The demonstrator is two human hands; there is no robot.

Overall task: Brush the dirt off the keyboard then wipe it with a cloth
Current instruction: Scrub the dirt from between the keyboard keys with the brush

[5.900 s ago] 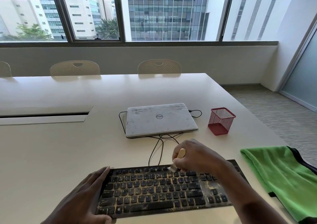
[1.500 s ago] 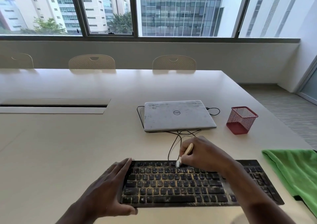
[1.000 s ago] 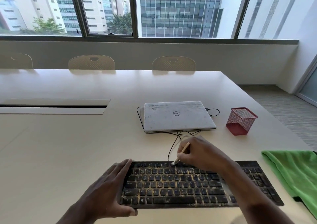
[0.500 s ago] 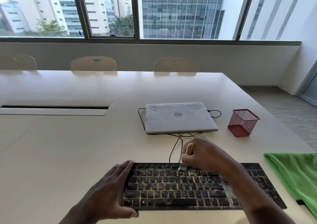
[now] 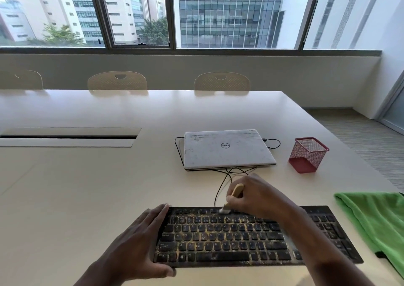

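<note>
A black keyboard [image 5: 229, 239] dusted with yellowish dirt lies on the table in front of me. My right hand [image 5: 260, 196] grips a small wooden-handled brush [image 5: 232, 197], whose pale bristles touch the top key row near the middle. My left hand [image 5: 140, 242] holds the keyboard's left end, fingers straight along the edge and thumb under the front corner. A green cloth [image 5: 376, 222] lies to the right of the keyboard at the table edge.
A closed white laptop [image 5: 227, 149] sits behind the keyboard with black cables [image 5: 220, 187] trailing toward it. A red mesh pen holder [image 5: 307, 155] stands right of the laptop. The table's right edge [image 5: 349, 154] drops to the floor. Chairs line the far side.
The brush has made short strokes along the top key row, its handle tilting back and forth. My left hand stays on the keyboard's left end. My view has shifted slightly.
</note>
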